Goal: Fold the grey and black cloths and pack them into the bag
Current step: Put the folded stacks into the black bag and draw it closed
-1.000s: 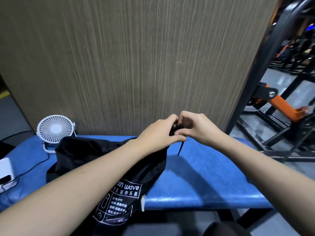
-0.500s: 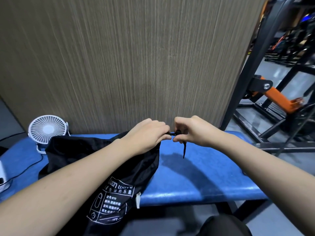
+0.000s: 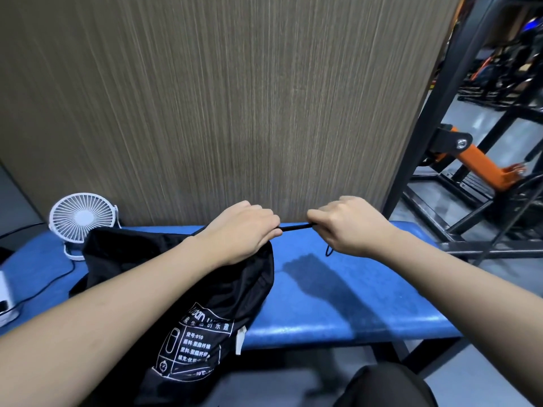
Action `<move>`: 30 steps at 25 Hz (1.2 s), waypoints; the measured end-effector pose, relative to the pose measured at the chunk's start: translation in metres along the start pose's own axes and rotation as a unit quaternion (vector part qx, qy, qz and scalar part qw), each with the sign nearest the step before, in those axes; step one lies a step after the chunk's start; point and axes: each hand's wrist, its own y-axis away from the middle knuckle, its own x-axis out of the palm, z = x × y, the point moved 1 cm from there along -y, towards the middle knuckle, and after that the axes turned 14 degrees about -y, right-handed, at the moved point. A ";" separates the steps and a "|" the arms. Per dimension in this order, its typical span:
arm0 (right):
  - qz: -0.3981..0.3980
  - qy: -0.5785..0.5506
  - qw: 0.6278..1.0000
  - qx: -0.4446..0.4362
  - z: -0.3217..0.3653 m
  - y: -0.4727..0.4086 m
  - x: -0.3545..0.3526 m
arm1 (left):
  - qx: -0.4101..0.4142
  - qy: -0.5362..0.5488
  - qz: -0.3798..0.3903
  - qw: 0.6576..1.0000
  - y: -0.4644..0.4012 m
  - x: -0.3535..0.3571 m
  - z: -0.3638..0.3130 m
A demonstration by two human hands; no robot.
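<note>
From the head camera, a black drawstring bag (image 3: 188, 292) lies across the left part of a blue padded bench (image 3: 338, 295), its printed white label and a small white tag hanging over the near edge. The left hand (image 3: 241, 230) is curled tight around the gathered mouth of the bag, knuckles up, fingers closed on the bunched fabric. The right hand (image 3: 349, 224) sits a little apart to the right, its fingers curled and pinching a black drawstring cord (image 3: 295, 227) that runs straight and taut between the two hands. A short loose end of the cord (looped at the tip) dangles below the right hand, above the bench surface. The grey and black cloths themselves are not visible; whether they sit inside the bag cannot be told, though the bag looks filled out.

At the far left of the bench stands a small white desk fan (image 3: 82, 218), just beside the bag's rear corner, with a dark cable trailing from it toward a white device (image 3: 6, 301) at the frame's left edge. A brown wood-grain panel (image 3: 220, 98) rises behind the bench. To the right stand black metal frames with an orange bracket (image 3: 484, 164).
</note>
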 end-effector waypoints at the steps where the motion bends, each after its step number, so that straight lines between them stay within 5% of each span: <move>1: -0.005 0.016 1.000 0.002 -0.010 0.005 0.002 | -0.002 -0.010 0.005 1.000 0.003 0.000 0.003; 10: 0.006 0.152 0.981 0.121 -0.098 0.073 0.004 | 0.006 -0.061 -0.006 0.998 0.020 0.009 0.018; 18: 0.058 0.137 0.980 0.134 -0.079 0.065 0.025 | 0.007 -0.059 -0.003 0.998 0.019 0.004 0.020; 22: 0.074 -0.152 0.976 0.138 -0.001 0.007 0.023 | -0.006 -0.067 -0.041 0.997 0.022 0.007 0.025; 25: 0.101 -0.399 0.896 0.167 0.053 -0.041 0.024 | -0.003 -0.066 -0.051 0.996 0.024 0.007 0.026; 30: 0.068 -0.580 0.785 0.207 0.076 -0.067 0.034 | -0.020 -0.050 -0.063 0.997 0.034 0.002 0.040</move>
